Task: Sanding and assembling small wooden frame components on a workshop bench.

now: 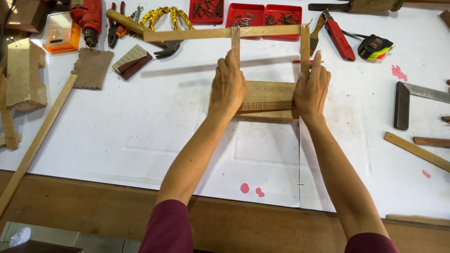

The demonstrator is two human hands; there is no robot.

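A small wooden frame (pixel 268 96) stands on the white table sheet (pixel 140 126). It has two thin upright slats and a long top slat (pixel 197 34) running left past the frame. My left hand (pixel 228 86) grips the left upright slat and the frame's left end. My right hand (pixel 311 86) grips the right upright slat (pixel 305 44) and the right end. Stacked flat boards form the frame's base between my hands.
Red trays of nails (pixel 265 15) sit at the back. A hammer (pixel 140 28), red drill (pixel 88 18), pliers (pixel 116 23) and sandpaper block (pixel 132 60) lie back left. A tape measure (pixel 375 47), try square (pixel 412 100) and loose slats (pixel 415 150) lie right. A long slat (pixel 37 140) lies left.
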